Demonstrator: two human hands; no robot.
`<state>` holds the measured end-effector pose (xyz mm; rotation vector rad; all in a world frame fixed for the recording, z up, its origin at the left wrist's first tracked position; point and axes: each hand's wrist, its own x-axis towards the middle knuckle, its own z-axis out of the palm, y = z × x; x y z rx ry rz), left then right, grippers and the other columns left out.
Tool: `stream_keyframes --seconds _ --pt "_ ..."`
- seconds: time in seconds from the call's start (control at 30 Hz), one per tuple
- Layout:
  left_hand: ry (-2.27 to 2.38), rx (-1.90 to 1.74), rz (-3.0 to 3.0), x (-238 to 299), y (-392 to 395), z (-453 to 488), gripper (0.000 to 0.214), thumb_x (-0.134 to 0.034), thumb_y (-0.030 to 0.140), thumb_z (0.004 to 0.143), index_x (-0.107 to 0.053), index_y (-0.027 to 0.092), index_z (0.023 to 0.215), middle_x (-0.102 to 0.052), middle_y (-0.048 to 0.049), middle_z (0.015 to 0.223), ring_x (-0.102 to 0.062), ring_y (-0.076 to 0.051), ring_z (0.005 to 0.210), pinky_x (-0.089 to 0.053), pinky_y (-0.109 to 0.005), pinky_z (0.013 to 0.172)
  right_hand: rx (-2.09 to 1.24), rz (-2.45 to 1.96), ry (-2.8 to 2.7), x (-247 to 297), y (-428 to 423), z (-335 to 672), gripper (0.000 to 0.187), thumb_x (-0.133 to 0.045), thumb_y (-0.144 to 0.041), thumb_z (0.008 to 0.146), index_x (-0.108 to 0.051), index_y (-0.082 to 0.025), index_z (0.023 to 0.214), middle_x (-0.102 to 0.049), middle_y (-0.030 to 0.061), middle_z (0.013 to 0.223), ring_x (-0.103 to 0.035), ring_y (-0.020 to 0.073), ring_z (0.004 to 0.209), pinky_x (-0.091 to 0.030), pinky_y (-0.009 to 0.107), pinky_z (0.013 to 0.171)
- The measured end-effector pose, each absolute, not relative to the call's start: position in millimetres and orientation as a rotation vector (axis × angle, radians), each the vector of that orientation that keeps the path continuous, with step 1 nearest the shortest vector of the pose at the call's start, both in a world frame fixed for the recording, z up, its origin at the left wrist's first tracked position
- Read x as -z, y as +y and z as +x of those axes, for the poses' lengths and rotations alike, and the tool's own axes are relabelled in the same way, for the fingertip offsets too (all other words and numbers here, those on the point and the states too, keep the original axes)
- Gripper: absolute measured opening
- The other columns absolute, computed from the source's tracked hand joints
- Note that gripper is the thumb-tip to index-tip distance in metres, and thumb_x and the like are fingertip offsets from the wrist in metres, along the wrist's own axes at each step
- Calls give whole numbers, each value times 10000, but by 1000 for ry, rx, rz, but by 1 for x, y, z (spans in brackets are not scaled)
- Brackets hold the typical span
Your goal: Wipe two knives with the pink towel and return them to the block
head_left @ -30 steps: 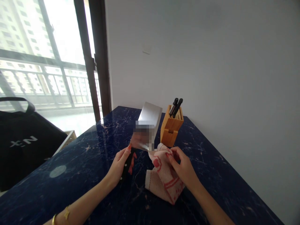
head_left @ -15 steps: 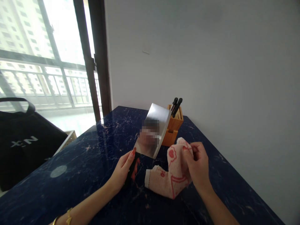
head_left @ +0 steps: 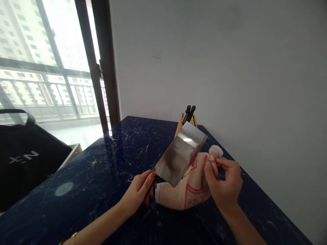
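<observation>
A cleaver [head_left: 178,156] with a broad shiny blade is held up by its dark handle in my left hand [head_left: 140,189], its blade leaning up and to the right. My right hand [head_left: 226,182] pinches the upper corner of a pink towel [head_left: 176,195] with red patterns. The towel droops leftward behind and below the blade, which hides part of it; I cannot tell whether the two touch. Beyond the blade stands a wooden knife block [head_left: 179,127], partly covered, with black knife handles [head_left: 190,112] sticking out of its top.
The dark blue marbled table [head_left: 107,170] runs up to a grey wall [head_left: 230,75] at the back and right. At the left, a black bag [head_left: 28,160] stands beside the table near a pale basket [head_left: 73,153] and a glass door. A pale round spot [head_left: 63,189] marks the tabletop.
The cleaver has swung rightward and tilted lower, now in front of the towel and the knife block. My right hand has moved slightly right with the towel's corner, bunching it.
</observation>
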<state>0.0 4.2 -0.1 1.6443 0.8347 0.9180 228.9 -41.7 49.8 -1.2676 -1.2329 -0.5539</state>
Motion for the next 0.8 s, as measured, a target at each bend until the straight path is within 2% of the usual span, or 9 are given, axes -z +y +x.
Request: stream_keyframes --seconds 0.13,0.3,0.43,0.63,0.7,0.8 --pt "870 -872 1789 -1 -1 3 366 -329 441 880 -504 161 722 -504 35 487 -452 -75 354 -331 -174 378 708 -1261 -1363 -45 -43 226 121 -582 -244 738 -522 -201 834 -580 23 780 -562 153 676 -457 285 640" --pt "931 -827 1837 -1 -1 3 382 -316 463 875 -486 165 707 -521 34 507 -475 -84 354 -342 -175 366 562 -1286 -1513 -40 -36 223 64 -555 -224 756 -509 -204 796 -582 -2 725 -564 134 627 -450 249 583" --pt "962 -762 1803 -3 0 2 411 -300 503 864 -471 168 698 -512 37 487 -478 -92 328 -337 -174 327 347 -1282 -1619 -36 -33 214 76 -515 -221 791 -532 -202 862 -610 30 835 -586 163 763 -473 287 678" --pt "990 -741 1753 -1 3 2 431 -282 533 854 -470 170 717 -506 41 468 -476 -97 313 -331 -170 300 218 -1137 -1790 -34 -31 199 226 -467 -149 825 -555 -205 1025 -602 58 1004 -537 186 977 -433 366 871" --pt "1007 -735 1758 -1 6 0 428 -287 537 850 -467 172 718 -502 42 464 -472 -100 310 -329 -173 297 204 -1144 -1841 -32 -29 200 260 -461 -142 829 -567 -214 1055 -586 59 999 -526 188 978 -431 376 876" --pt "1027 -721 1798 -2 8 -2 418 -295 537 848 -461 176 718 -505 39 473 -479 -106 325 -335 -180 306 262 -1258 -1792 -29 -25 207 238 -482 -174 825 -623 -259 997 -520 67 1014 -514 203 940 -452 394 816"
